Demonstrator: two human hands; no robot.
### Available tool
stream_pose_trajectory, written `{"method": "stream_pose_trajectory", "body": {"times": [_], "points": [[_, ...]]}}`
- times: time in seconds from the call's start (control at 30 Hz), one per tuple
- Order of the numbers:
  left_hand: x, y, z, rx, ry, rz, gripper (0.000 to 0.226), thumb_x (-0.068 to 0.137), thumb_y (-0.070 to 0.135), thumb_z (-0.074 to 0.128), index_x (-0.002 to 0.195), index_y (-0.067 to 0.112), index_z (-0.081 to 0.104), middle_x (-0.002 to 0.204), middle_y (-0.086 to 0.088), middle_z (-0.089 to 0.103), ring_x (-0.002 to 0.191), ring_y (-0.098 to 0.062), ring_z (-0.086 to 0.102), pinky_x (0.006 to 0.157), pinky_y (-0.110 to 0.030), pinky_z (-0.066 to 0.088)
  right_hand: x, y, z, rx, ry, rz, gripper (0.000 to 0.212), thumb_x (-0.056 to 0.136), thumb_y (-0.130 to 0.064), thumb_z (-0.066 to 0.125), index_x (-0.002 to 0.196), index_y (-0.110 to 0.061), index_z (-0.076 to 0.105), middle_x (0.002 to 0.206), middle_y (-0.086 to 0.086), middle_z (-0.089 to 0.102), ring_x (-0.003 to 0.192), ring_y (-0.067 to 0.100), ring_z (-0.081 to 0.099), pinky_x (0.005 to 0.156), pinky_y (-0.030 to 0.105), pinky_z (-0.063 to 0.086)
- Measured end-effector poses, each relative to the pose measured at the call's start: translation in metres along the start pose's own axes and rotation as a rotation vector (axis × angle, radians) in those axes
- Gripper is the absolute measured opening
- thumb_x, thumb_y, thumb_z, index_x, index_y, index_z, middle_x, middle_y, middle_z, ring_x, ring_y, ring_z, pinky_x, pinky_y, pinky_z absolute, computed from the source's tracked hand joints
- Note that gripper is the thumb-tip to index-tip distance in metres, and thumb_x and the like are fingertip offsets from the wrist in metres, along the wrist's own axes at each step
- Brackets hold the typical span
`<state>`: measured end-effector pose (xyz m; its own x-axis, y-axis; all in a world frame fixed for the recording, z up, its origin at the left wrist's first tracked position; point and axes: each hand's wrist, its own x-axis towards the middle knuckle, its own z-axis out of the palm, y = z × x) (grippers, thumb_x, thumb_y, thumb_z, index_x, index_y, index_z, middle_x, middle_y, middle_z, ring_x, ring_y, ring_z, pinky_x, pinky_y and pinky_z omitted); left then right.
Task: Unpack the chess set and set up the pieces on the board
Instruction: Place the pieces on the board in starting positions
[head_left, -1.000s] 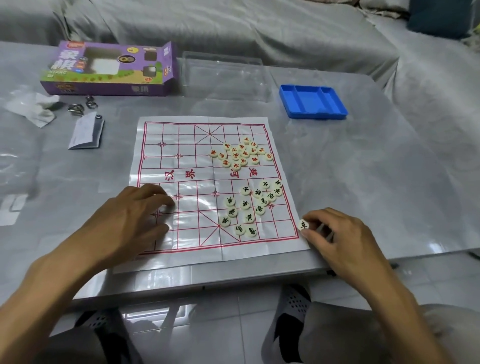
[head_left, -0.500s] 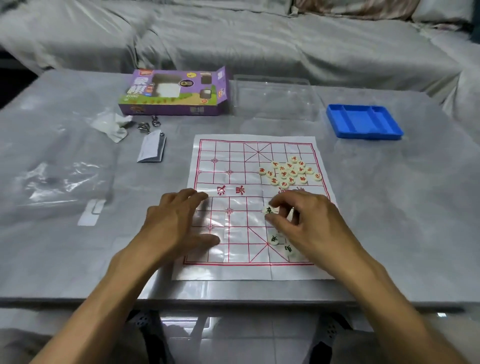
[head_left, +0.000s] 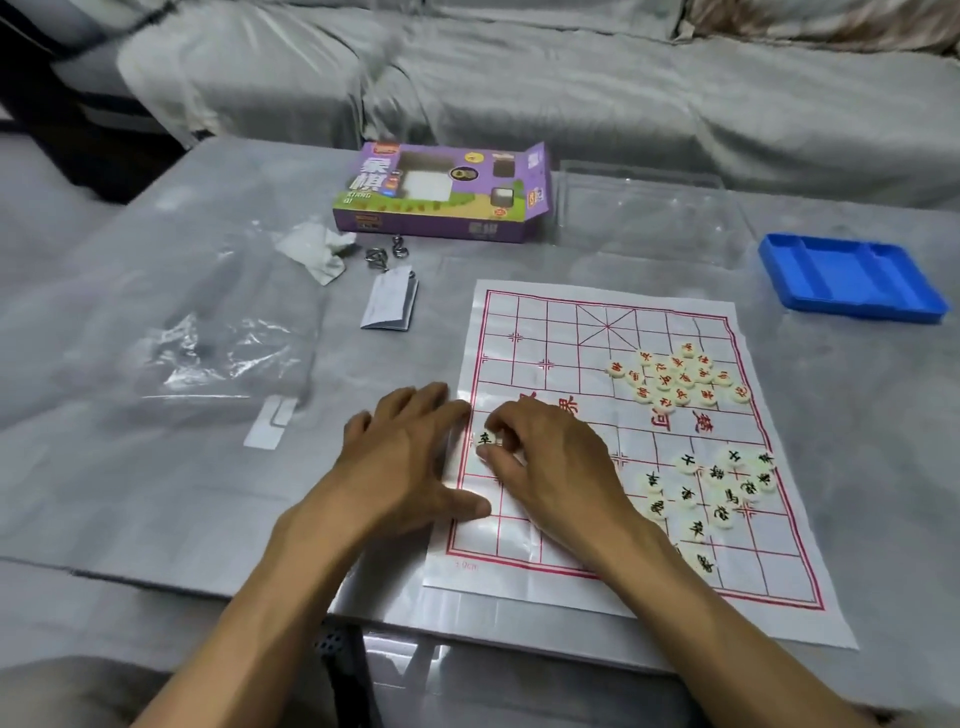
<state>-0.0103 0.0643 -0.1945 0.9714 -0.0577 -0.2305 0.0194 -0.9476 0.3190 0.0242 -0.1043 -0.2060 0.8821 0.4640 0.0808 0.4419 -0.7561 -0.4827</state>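
A paper board (head_left: 550, 332) with a red grid lies on the grey table. Several cream discs with red characters (head_left: 675, 376) cluster on its far right half. Several discs with black characters (head_left: 711, 488) lie loose on its near right half. My right hand (head_left: 550, 457) pinches one black-marked disc (head_left: 485, 439) over the board's left edge, near the middle row. My left hand (head_left: 405, 462) lies flat with straight fingers on the board's left margin, beside the right hand.
The open purple box (head_left: 441, 195) stands at the back, a clear plastic lid (head_left: 644, 213) to its right and a blue tray (head_left: 847, 278) at far right. Crumpled paper (head_left: 317, 249), metal rings (head_left: 387, 249), a folded leaflet (head_left: 389, 301) and a plastic bag (head_left: 218, 343) lie left.
My right hand carried the black-marked disc from off the board's near right corner across to its left edge. The left hand stayed pressed on the left margin. The camera view shifted.
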Motion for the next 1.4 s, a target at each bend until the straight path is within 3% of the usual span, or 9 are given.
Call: {"method": "stream_pose_trajectory", "body": {"times": [0.4,0.57,0.67,0.83,0.93,1.03,1.13,1.3,1.4], "points": [[0.002,0.002,0.000,0.002,-0.009,-0.003,0.093,0.067,0.065,0.071,0.144,0.040,0.025,0.155,0.014,0.016,0.143,-0.016,0.010,0.112,-0.042,0.020,0.002,-0.003,0.011,-0.018,0.039,0.015,0.029,0.093,-0.046,0.057,0.115,-0.027,0.063,0.105,-0.006,0.063,0.094,0.017,0.058,0.072,0.026,0.039],[0.004,-0.004,0.005,-0.013,-0.025,-0.021,0.097,0.067,0.070,0.068,0.147,0.043,0.019,0.160,0.014,0.006,0.147,-0.017,0.003,0.116,-0.045,0.014,-0.003,-0.005,0.001,0.033,0.005,0.026,0.033,0.092,-0.047,0.057,0.119,-0.028,0.059,0.104,-0.009,0.061,0.095,0.012,0.055,0.075,0.025,0.042],[0.004,-0.007,0.004,0.003,-0.057,-0.037,0.101,0.066,0.074,0.066,0.148,0.043,0.015,0.161,0.014,0.004,0.148,-0.018,0.003,0.117,-0.047,0.014,-0.013,0.006,-0.030,0.082,0.016,0.018,0.028,0.091,-0.040,0.062,0.117,-0.028,0.061,0.101,-0.012,0.062,0.091,0.008,0.055,0.077,0.028,0.048],[0.004,-0.008,0.005,-0.004,-0.059,-0.031,0.104,0.065,0.078,0.063,0.149,0.044,0.012,0.160,0.016,0.003,0.148,-0.017,0.004,0.118,-0.049,0.016,-0.052,0.058,-0.100,0.037,0.071,0.189,0.019,0.094,-0.023,0.063,0.109,-0.032,0.068,0.099,-0.020,0.062,0.080,0.001,0.060,0.074,0.013,0.048],[0.003,-0.009,0.006,-0.017,-0.059,-0.025,0.103,0.066,0.076,0.063,0.149,0.043,0.013,0.160,0.015,0.004,0.148,-0.017,0.003,0.119,-0.049,0.015,-0.064,0.083,-0.111,-0.050,0.075,0.242,0.027,0.095,-0.016,0.060,0.115,-0.032,0.067,0.110,-0.015,0.064,0.091,0.002,0.057,0.081,0.016,0.048],[0.003,-0.008,0.006,-0.007,-0.069,-0.022,0.103,0.067,0.077,0.062,0.150,0.042,0.012,0.161,0.014,0.003,0.148,-0.017,0.003,0.119,-0.049,0.015,-0.070,0.091,-0.102,-0.115,-0.064,0.126,0.035,0.097,-0.012,0.055,0.123,-0.034,0.063,0.126,-0.018,0.059,0.112,0.006,0.051,0.092,0.019,0.042],[0.003,-0.006,0.004,0.003,-0.085,-0.033,0.104,0.067,0.076,0.062,0.150,0.041,0.012,0.161,0.014,0.002,0.148,-0.017,0.003,0.119,-0.049,0.015,-0.073,0.096,-0.086,-0.199,-0.172,0.006,0.036,0.097,-0.013,0.052,0.124,-0.034,0.062,0.130,-0.018,0.058,0.109,0.009,0.049,0.092,0.022,0.044],[0.006,-0.005,0.004,0.021,-0.086,-0.031,0.104,0.066,0.076,0.063,0.150,0.040,0.013,0.161,0.013,0.004,0.148,-0.019,0.004,0.118,-0.050,0.018,-0.071,0.097,-0.079,-0.223,-0.050,0.055,0.019,0.095,-0.029,0.057,0.110,-0.029,0.068,0.107,-0.013,0.066,0.094,0.009,0.050,0.079,0.025,0.047],[0.006,-0.009,0.005,0.011,-0.082,-0.020,0.108,0.062,0.080,0.063,0.150,0.040,0.015,0.161,0.012,0.006,0.148,-0.019,0.006,0.117,-0.050,0.019,-0.071,0.096,-0.075,-0.215,-0.060,0.051,0.021,0.093,-0.026,0.057,0.112,-0.028,0.066,0.113,-0.014,0.063,0.096,0.010,0.050,0.082,0.025,0.047]]}}
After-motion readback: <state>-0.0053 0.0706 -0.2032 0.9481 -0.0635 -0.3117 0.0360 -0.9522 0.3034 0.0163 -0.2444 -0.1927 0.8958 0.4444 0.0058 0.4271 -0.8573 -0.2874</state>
